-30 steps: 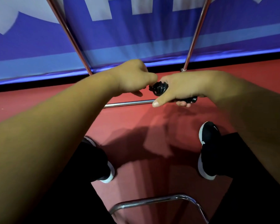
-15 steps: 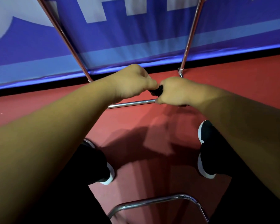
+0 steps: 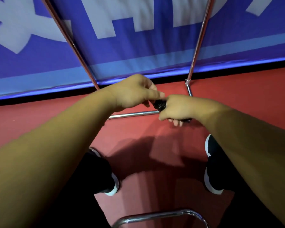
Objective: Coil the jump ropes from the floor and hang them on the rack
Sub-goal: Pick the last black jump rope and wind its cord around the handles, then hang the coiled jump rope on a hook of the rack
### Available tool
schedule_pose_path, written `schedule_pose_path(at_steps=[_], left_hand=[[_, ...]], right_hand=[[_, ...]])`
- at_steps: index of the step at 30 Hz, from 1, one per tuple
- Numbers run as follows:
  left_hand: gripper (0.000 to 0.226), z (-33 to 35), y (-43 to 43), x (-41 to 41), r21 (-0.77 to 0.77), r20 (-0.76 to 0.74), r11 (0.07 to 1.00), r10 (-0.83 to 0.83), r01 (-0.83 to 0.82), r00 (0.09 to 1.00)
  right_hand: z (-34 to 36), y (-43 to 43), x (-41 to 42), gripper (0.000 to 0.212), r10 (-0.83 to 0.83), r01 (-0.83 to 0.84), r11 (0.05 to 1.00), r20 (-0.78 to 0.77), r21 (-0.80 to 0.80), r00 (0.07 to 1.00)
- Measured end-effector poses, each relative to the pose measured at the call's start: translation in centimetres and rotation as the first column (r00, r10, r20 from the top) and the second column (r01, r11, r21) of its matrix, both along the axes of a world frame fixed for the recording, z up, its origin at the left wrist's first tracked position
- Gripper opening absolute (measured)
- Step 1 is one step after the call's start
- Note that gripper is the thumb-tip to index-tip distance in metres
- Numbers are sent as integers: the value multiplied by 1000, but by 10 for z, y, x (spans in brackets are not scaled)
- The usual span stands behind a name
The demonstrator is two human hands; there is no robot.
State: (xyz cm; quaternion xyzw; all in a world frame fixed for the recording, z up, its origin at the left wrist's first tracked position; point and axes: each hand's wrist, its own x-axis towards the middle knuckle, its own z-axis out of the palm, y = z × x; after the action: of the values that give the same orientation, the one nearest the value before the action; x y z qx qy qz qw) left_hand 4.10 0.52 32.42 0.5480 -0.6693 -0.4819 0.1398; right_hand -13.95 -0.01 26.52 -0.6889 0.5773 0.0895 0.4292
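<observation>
Head view: jump rope bundle point(image 3: 160, 105) gripped in right fingers point(image 3: 176, 123), left fingers point(image 3: 155, 95) pinching its end.

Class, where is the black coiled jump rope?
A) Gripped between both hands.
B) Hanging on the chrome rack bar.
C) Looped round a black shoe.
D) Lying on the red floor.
A: the left hand and right hand both grip the black coiled jump rope above the red floor.

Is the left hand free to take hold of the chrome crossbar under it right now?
Likely not yet: the left hand pinches the rope bundle that the right hand grips. Nothing lies between it and the crossbar, so after letting go the way looks open.
</observation>
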Motion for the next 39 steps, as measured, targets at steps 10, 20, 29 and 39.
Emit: schedule_pose_path(at_steps=[10, 20, 29, 39], left_hand=[[25, 15, 1, 0, -229, -54, 939, 252, -258, 966], [22, 84, 31, -9, -240, -266, 885, 334, -398, 904], [21, 194, 54, -21, -388, -338, 828, 282, -406, 898], [37, 286, 53, -15, -478, -347, 783, 247, -397, 905]], right_hand=[[46, 14, -5, 54, -37, 60, 997, 369, -53, 929], [126, 43, -10, 18, -222, 404, 909, 699, -104, 680], [232, 60, -13, 12, -237, 466, 882, 792, -67, 562], [338, 61, -10, 6, -115, 539, 809, 836, -234, 537]])
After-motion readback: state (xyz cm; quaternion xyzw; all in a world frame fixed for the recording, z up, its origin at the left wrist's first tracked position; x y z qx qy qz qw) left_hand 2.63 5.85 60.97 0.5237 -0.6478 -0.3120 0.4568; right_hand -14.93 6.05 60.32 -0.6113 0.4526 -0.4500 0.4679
